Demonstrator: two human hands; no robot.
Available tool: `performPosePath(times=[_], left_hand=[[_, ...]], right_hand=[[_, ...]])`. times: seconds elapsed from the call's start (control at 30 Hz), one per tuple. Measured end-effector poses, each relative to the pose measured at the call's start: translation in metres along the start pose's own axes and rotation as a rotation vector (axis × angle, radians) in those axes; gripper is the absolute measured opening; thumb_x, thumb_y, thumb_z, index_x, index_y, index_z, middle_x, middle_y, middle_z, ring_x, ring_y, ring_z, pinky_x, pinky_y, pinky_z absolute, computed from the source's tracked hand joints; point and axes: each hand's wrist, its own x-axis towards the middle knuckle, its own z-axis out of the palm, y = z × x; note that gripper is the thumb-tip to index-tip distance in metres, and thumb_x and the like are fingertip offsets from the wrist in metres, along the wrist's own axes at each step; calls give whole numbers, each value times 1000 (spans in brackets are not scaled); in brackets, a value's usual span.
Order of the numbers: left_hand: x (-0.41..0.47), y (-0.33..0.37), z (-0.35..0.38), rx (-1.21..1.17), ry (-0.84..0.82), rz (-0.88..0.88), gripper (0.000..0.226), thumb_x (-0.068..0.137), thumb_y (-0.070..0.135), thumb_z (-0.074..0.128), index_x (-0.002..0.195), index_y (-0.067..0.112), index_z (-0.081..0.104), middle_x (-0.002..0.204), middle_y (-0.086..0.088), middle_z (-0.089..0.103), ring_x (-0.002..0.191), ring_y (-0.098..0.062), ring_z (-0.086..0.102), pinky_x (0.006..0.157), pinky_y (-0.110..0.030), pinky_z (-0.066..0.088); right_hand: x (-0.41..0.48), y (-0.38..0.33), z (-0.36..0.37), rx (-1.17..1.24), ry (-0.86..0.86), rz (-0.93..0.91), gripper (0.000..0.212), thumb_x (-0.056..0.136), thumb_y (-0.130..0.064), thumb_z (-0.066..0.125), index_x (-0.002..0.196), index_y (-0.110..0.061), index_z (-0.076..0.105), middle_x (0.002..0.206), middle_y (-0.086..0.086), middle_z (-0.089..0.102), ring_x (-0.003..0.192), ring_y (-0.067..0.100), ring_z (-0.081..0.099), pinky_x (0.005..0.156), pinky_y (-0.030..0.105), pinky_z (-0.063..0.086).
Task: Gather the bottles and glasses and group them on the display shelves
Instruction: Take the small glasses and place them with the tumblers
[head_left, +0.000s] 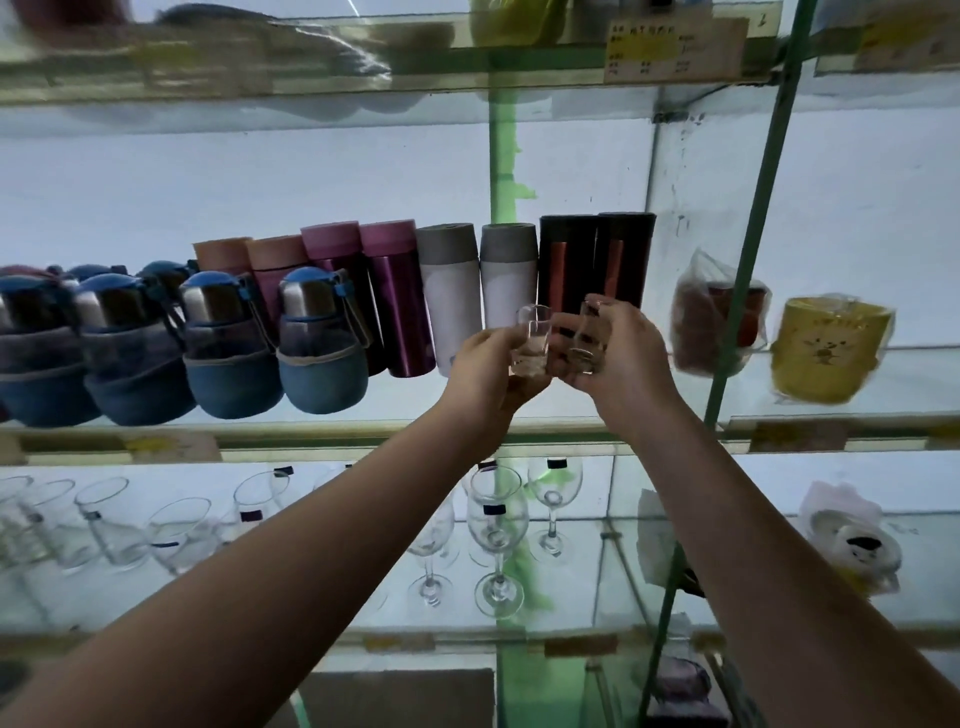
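Our left grip is closed around one small glass, with the fingers curled on it from the side. Our right grip is closed around the other small glass in the same way. We hold both up in the air, just in front of the middle shelf, not yet set down on it.

The two little glasses are very near each other. If we push them closer, they may bang together and chip. They are smooth, so one could slip out if we hold it too loosely.

Under our arms, on the shelf below, stand the wine glasses. They are tall and thin. If we drop a small glass, it may land on them and break them. An arm dipping low could tip one over too.

The middle shelf is made of glass. Putting a glass down too hard could crack it.

Right behind our grips stand the white bottles and the dark bottles, packed side by side. If we reach in too far, we may knock one, and it may push the others over.
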Motion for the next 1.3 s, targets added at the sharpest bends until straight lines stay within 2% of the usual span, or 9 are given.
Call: performPosePath(times=[0.07, 0.23, 0.4, 0.57, 0.7, 0.73, 0.87, 1.07, 1.3], left_hand=[[-10, 5, -14, -9, 23, 1, 9, 89, -1, 45, 88, 3, 52, 78, -11, 44, 67, -19, 41, 54, -20, 43], [-29, 25, -53, -47, 10, 27, 23, 91, 6, 52, 112, -4, 57, 94, -18, 61, 70, -23, 64, 73, -27, 54], [-57, 56, -109, -81, 0, 50, 24, 93, 7, 51, 114, -2, 55, 102, -19, 61, 77, -23, 65, 80, -30, 55], [-91, 93, -177, -35, 28, 55, 30, 94, 5, 49, 122, -4, 51, 119, -27, 57, 89, -31, 63, 87, -36, 54], [-123, 121, -246, -14, 61, 32, 34, 94, 7, 48, 126, -4, 50, 121, -26, 58, 89, -30, 63, 95, -38, 51], [-128, 124, -256, -10, 61, 29, 34, 94, 7, 48, 126, -4, 49, 122, -26, 58, 89, -30, 64, 94, -38, 51], [-158, 142, -311, -8, 83, 33, 20, 94, 5, 46, 112, 3, 53, 99, -17, 65, 70, -22, 70, 63, -25, 57], [-179, 154, -366, -10, 167, 35, 13, 94, 6, 48, 103, 5, 56, 89, -13, 63, 71, -25, 64, 68, -28, 57], [-184, 150, -397, -22, 206, 39, 15, 95, 5, 46, 108, 2, 54, 108, -22, 59, 76, -28, 67, 67, -27, 58]], right_hand=[[-9, 6, 12, 30, -8, 42, 19, 93, -12, 39, 104, -16, 54, 73, 6, 67, 48, 14, 57, 55, 25, 45], [-37, 18, 46, -2, -82, 46, 19, 90, -10, 41, 102, -15, 55, 71, 4, 69, 51, 15, 54, 55, 24, 41], [-69, 42, 101, -18, -117, 50, 21, 88, -11, 42, 102, -13, 57, 68, 3, 69, 53, 16, 55, 56, 26, 42], [-109, 77, 162, -14, -125, 73, 19, 91, -11, 38, 89, -16, 57, 58, -1, 67, 48, 13, 51, 51, 21, 40], [-149, 118, 218, -9, -137, 96, 22, 92, -13, 38, 101, -14, 59, 68, 1, 70, 56, 16, 56, 53, 25, 43], [-155, 124, 225, -16, -139, 101, 24, 91, -13, 39, 105, -11, 59, 73, 4, 70, 56, 16, 56, 54, 26, 44], [-190, 158, 267, -70, -135, 130, 19, 93, -15, 38, 97, -15, 56, 75, 4, 67, 58, 17, 57, 57, 27, 42], [-216, 192, 305, -119, -157, 173, 23, 93, -15, 39, 108, -14, 56, 85, 8, 68, 59, 16, 53, 56, 27, 41], [-221, 225, 317, -199, -189, 224, 17, 93, -21, 40, 101, -17, 55, 108, 18, 67, 65, 19, 54, 57, 30, 43]])
